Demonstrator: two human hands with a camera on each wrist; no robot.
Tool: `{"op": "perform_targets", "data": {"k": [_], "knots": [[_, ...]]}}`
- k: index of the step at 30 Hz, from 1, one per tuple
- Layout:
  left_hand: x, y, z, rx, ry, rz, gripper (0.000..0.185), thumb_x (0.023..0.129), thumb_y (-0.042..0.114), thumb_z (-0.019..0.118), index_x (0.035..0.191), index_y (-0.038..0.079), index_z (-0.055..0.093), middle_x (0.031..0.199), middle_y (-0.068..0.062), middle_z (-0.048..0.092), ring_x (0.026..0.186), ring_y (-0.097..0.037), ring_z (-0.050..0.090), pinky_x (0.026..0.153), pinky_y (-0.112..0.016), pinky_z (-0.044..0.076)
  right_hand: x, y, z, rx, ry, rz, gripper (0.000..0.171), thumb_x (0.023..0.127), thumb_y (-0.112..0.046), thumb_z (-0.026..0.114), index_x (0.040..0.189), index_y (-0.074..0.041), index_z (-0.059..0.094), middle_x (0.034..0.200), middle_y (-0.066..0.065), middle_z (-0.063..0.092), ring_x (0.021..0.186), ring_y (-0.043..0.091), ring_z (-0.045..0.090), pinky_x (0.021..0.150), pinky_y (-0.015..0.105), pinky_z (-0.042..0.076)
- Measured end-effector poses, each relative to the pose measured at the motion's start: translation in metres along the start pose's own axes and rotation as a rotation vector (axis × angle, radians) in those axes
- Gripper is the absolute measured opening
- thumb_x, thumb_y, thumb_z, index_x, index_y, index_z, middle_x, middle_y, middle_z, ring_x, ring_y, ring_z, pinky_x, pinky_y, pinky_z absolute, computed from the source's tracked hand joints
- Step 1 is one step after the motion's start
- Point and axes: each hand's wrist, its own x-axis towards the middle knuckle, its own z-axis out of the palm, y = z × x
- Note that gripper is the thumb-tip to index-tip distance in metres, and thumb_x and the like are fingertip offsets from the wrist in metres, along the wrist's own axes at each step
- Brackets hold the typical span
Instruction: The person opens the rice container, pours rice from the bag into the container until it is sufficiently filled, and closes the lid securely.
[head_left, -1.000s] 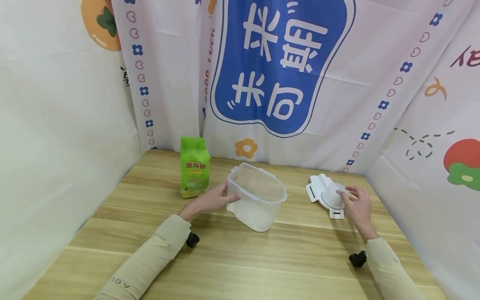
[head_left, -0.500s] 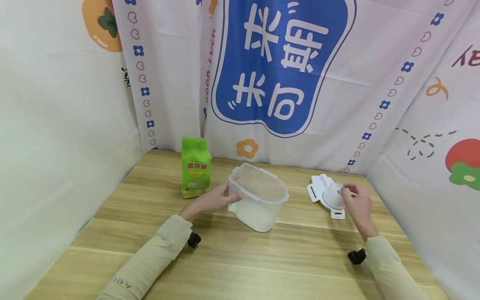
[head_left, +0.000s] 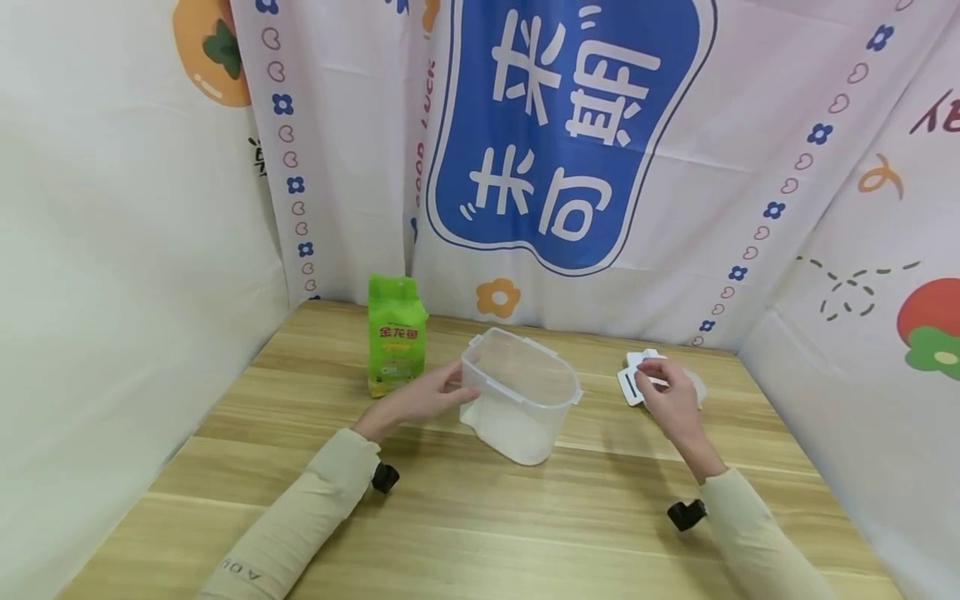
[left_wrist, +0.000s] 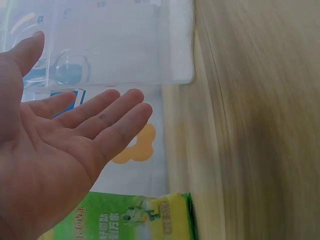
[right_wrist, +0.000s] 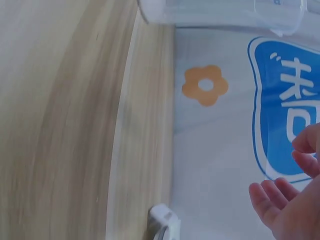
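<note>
In the head view my left hand (head_left: pixel 427 393) is at the left end of a clear plastic container (head_left: pixel 525 392) with a layer of white grains in its bottom. The left wrist view shows that hand (left_wrist: pixel 85 135) with fingers stretched beside the container wall (left_wrist: pixel 125 55) and thumb apart. My right hand (head_left: pixel 671 404) is in the air in front of a white lid (head_left: pixel 632 387), hiding much of it. A translucent cup (head_left: pixel 699 387) on the lid shows behind the knuckles. In the right wrist view, loosely bent fingers (right_wrist: pixel 270 200) hold nothing.
A green bag (head_left: pixel 396 346) with yellow at its base stands upright to the left of the container. The wooden table (head_left: pixel 487 533) meets a printed white curtain (head_left: pixel 360 208) at the back and both sides.
My right hand has come off the translucent cup and shifted left across the lid. My left hand and the container have stayed in place; the head view has turned slightly.
</note>
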Motion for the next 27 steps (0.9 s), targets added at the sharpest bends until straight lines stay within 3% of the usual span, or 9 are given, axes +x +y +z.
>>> {"op": "perform_targets", "data": {"k": [4,8,13,18,21,27], "knots": [[-0.006,0.000,-0.002,0.025,-0.002,0.006,0.063,0.100,0.043,0.054,0.155,0.032,0.024,0.152,-0.008,0.044,0.138,-0.029,0.046,0.112,-0.048,0.041,-0.008,-0.021,0.007,0.050,-0.052,-0.037,0.018,0.092,-0.004,0.063,0.106,0.007,0.066,0.112,0.024,0.067,0.093,-0.002,0.064,0.074,0.004,0.048],[-0.015,0.000,-0.005,0.045,-0.007,0.023,0.065,0.101,0.037,0.055,0.156,0.028,0.023,0.154,-0.011,0.040,0.136,-0.033,0.047,0.109,-0.049,0.044,-0.018,-0.046,0.009,0.053,-0.103,-0.055,0.018,0.092,0.001,0.062,0.108,0.010,0.064,0.108,0.027,0.067,0.090,-0.003,0.062,0.074,0.005,0.049],[-0.026,-0.002,-0.011,0.090,0.017,-0.007,0.068,0.099,0.043,0.056,0.156,0.020,0.027,0.149,-0.018,0.046,0.131,-0.037,0.052,0.104,-0.049,0.048,-0.026,-0.044,0.015,0.056,-0.186,-0.048,0.023,0.094,-0.006,0.062,0.112,0.008,0.062,0.109,0.026,0.066,0.090,-0.004,0.060,0.074,0.007,0.050],[-0.031,-0.003,-0.019,0.131,0.045,-0.025,0.069,0.097,0.050,0.054,0.153,0.016,0.032,0.143,-0.018,0.053,0.128,-0.034,0.054,0.104,-0.049,0.048,-0.034,-0.056,0.024,0.053,-0.269,-0.036,0.024,0.094,-0.003,0.061,0.115,0.009,0.060,0.112,0.025,0.066,0.095,0.015,0.064,0.077,0.013,0.053],[-0.035,-0.004,-0.025,0.144,0.064,-0.016,0.061,0.099,0.049,0.052,0.150,0.018,0.040,0.140,-0.014,0.057,0.127,-0.031,0.056,0.105,-0.048,0.047,-0.036,-0.043,0.036,0.069,-0.315,-0.048,0.026,0.096,-0.007,0.061,0.119,0.007,0.059,0.115,0.022,0.064,0.099,0.021,0.065,0.078,0.016,0.054],[-0.044,-0.014,-0.039,0.171,0.119,-0.007,0.047,0.101,0.044,0.051,0.139,0.016,0.053,0.131,-0.011,0.064,0.121,-0.027,0.060,0.103,-0.046,0.050,-0.042,-0.035,0.048,0.128,-0.356,-0.086,0.030,0.097,-0.011,0.060,0.124,0.002,0.056,0.118,0.021,0.063,0.099,0.014,0.065,0.079,0.019,0.056]]}}
